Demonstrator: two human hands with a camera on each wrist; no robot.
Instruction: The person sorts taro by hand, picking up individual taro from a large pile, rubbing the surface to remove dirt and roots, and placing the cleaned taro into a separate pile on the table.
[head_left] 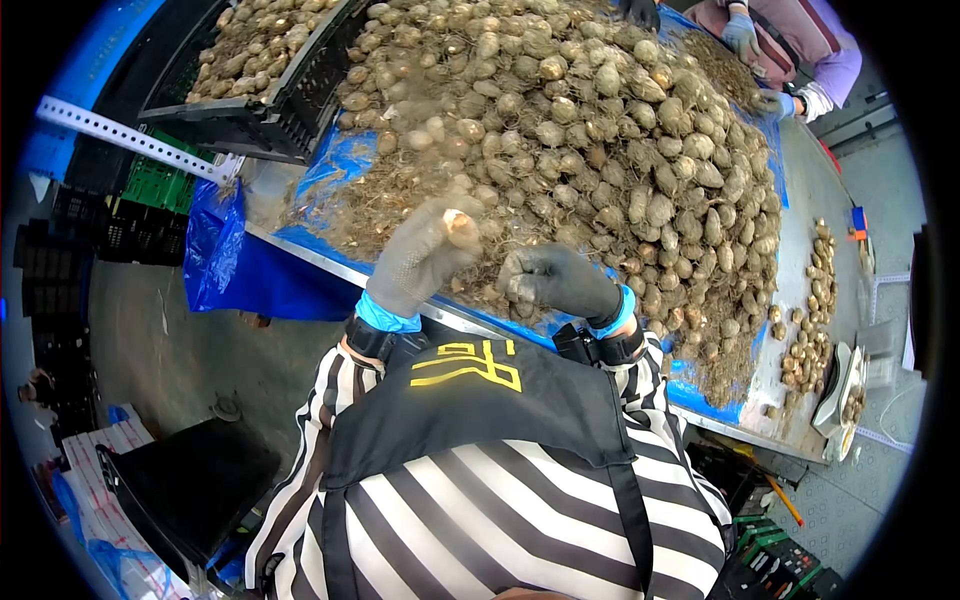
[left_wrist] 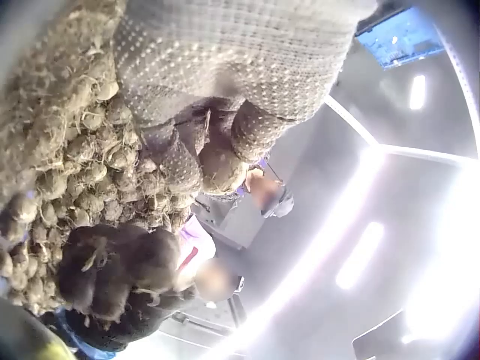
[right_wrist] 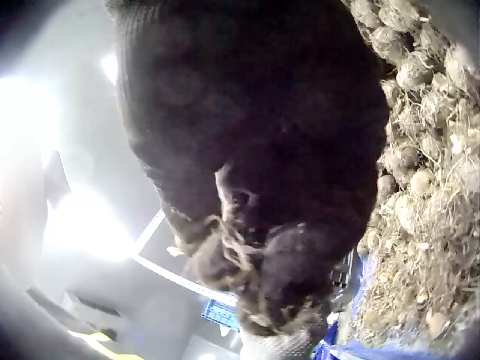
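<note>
My left hand [head_left: 412,262], in a grey dotted glove, grips a peeled-looking taro corm [head_left: 461,228] with a pale end. In the left wrist view the curled fingers wrap that brown corm and hide most of it. Just to the right, my right hand [head_left: 562,280], in a dark soiled glove, has its fingers curled in. Thin root fibres [right_wrist: 234,251] show between its thumb and fingers in the right wrist view. Both hands hover over the near edge of a big pile of hairy taro corms [head_left: 600,150].
Loose root scraps [head_left: 365,215] litter the blue sheeting by the table edge. A black crate [head_left: 290,110] with more corms stands at the back left. Several sorted corms [head_left: 805,360] lie at the right beside a scale [head_left: 848,390]. Another gloved person [head_left: 790,50] works across the pile.
</note>
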